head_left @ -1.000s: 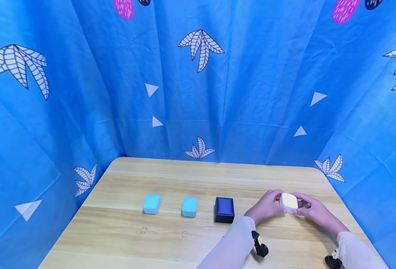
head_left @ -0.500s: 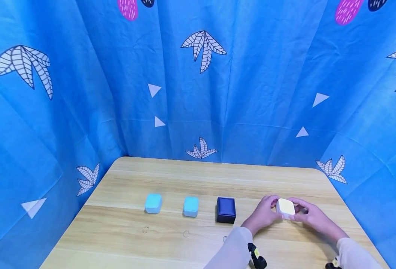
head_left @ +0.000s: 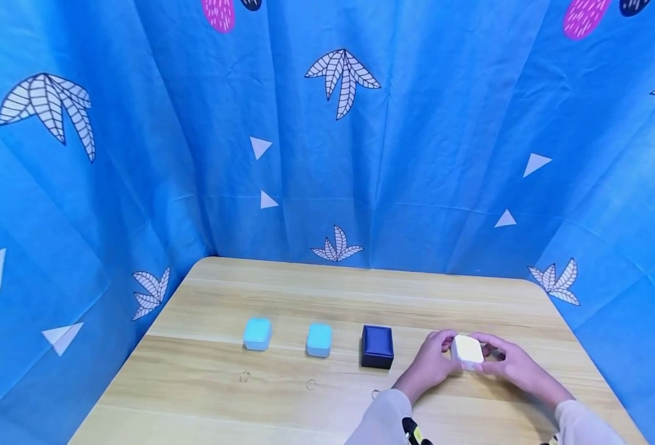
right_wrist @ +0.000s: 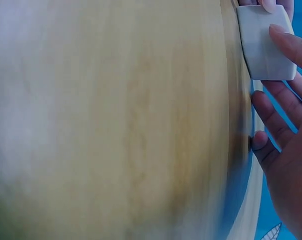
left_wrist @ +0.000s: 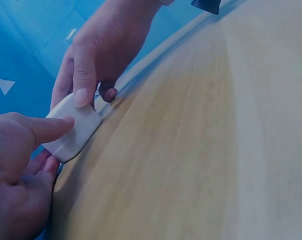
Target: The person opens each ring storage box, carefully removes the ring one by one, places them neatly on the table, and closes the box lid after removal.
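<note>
A small white ring box with rounded corners and a cream top, its lid down, is between my two hands at the right of the table. My left hand grips its left side, and the left wrist view shows that thumb across the box's near face. From the other side my right hand pinches it, thumb on the same face and fingers behind. In the right wrist view two fingers of the right hand extend apart from the box.
Left of my hands stand a dark blue ring box and two turquoise boxes, a middle one and a left one. Before them lie thin rings: one, another and a third by my left sleeve. A blue curtain surrounds the table.
Both hands have brought the white box a little to the left and nearer me. The ring by my left sleeve has come into view. The other boxes stay put; the head view has shifted slightly.
</note>
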Demonstrator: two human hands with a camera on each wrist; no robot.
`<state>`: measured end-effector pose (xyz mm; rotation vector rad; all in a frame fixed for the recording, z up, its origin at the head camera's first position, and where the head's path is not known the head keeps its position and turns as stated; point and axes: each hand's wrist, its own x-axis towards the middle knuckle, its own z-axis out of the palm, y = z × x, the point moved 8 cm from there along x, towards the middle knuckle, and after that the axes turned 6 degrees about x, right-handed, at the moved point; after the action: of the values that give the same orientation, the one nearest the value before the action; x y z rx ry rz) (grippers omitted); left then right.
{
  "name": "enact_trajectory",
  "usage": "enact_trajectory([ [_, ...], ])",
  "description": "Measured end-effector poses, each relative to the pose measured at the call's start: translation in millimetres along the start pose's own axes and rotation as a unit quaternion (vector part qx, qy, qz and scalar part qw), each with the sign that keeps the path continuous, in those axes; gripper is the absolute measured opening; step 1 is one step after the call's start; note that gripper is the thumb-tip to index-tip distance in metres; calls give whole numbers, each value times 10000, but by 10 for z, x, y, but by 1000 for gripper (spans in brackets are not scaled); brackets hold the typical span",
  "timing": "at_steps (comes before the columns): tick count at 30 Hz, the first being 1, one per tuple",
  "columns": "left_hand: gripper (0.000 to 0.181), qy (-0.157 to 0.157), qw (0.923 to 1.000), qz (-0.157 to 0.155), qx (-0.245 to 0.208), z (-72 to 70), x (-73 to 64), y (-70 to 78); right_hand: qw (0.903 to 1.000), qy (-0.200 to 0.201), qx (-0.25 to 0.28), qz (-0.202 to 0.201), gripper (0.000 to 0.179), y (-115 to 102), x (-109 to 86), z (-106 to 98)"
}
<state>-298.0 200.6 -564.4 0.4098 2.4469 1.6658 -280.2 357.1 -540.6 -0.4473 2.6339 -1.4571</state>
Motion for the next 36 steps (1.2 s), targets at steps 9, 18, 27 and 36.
enact_trajectory([
  [9, 60, 121, 9998, -63, -122, -140, -139, -45, 9999, -159, 50, -28, 57, -67, 27, 129],
  [18, 61, 123, 9998, -3, -122, -227, -225, -52, 9994, -317, 145, -39, 58, -146, 32, 209],
  [27, 60, 200, 9992, -254, -233, -256, -294, -117, 9988, -431, 165, -157, 57, -188, 50, 270],
  [36, 60, 275, 9990, -284, -230, -317, -361, -140, 9981, -590, 154, -125, 56, -202, 59, 337],
])
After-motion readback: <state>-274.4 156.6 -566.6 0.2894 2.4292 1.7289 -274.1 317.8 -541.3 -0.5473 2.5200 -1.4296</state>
